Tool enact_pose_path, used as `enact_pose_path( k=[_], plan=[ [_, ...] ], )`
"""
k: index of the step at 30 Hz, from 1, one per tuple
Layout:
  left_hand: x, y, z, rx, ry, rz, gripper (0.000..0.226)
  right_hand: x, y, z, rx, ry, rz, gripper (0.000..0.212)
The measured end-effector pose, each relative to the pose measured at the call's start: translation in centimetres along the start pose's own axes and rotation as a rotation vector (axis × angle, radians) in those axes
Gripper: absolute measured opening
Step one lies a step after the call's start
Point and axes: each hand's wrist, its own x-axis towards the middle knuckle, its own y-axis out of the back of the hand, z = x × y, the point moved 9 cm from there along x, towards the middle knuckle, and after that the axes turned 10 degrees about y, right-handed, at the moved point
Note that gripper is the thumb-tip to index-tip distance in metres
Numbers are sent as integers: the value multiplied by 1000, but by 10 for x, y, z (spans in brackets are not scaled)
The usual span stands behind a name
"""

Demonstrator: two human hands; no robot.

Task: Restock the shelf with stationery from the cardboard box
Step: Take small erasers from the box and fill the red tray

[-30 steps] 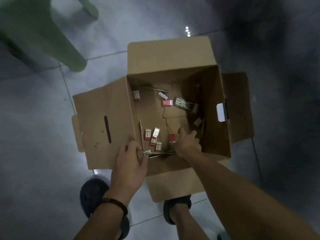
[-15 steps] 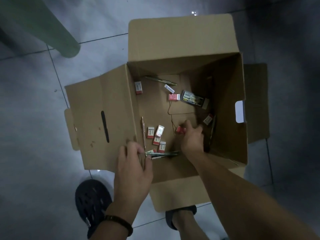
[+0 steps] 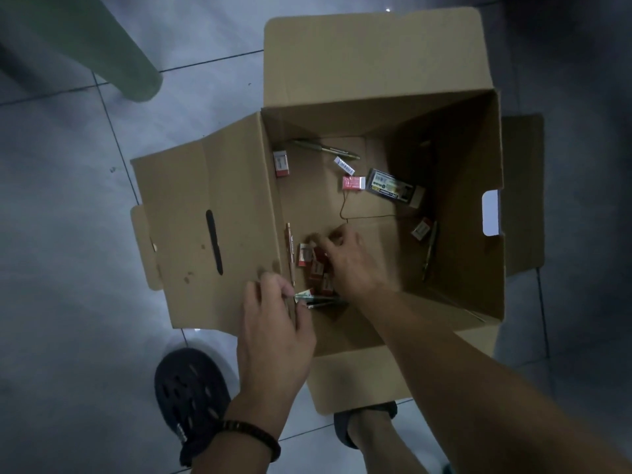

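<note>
The box (image 3: 461,165) stands open on the tiled floor (image 3: 68,234), flaps spread, and a green leg (image 3: 102,53) of some furniture stands beyond it to the left. No shelf is in view, so how much has been restocked cannot be told; judging by the sparse contents, the box looks mostly emptied.

The left grip (image 3: 273,333) rests at the box's near left corner and pinches a few pens (image 3: 323,300) between thumb and fingers. The right grip (image 3: 355,265) reaches down onto a cluster of erasers (image 3: 316,268) on the box bottom. Its fingers are curled over them, but blur hides whether it has one, so that cannot be told.

Left to gather:
- a dark pack (image 3: 390,184) near the middle
- a far pen (image 3: 325,148) by the back wall
- a side pen (image 3: 431,254) along the right wall
- a pencil (image 3: 290,251) against the left wall
- several loose erasers scattered well apart from the cluster

The step in hand appears to be collecting a handful before carrying it to the shelf.
</note>
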Motion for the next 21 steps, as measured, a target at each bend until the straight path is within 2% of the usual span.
enact_pose_path(
  k=[1, 3, 4, 6, 7, 9, 12, 14, 17, 19, 21],
  plan=[
    [0, 0, 0, -2, -1, 2, 33, 2, -5, -2, -40, 30, -34, 99],
    [0, 0, -2, -4, -1, 5, 33, 6, -10, -3, -86, 77, -53, 95],
    [0, -1, -2, 1, -7, 2, 33, 7, -10, -2, -76, 89, -32, 84],
    [-1, -1, -1, 11, -14, 2, 33, 7, -5, 1, 21, 94, 30, 44],
    [-1, -1, -1, 11, -15, -1, 32, 5, -2, 3, 50, 95, 47, 30],
    [1, -1, -2, 9, -20, -3, 30, -1, 6, 8, 89, 76, 110, 26],
    [-3, 3, -4, -46, 7, -12, 24, -23, 26, 13, 200, -52, 242, 31],
    [-9, 13, -1, -207, 66, -15, 18, -43, 49, 2, 291, -87, 295, 36],
    [-25, 35, 13, -536, 274, -115, 8, -82, 109, -46, 324, -4, 366, 39],
    [-46, 53, 36, -815, 425, -289, 17, -115, 159, -90, 334, 71, 395, 40],
    [-76, 79, 73, -1080, 499, -502, 37, -151, 213, -136, 388, 135, 419, 40]
  ],
)
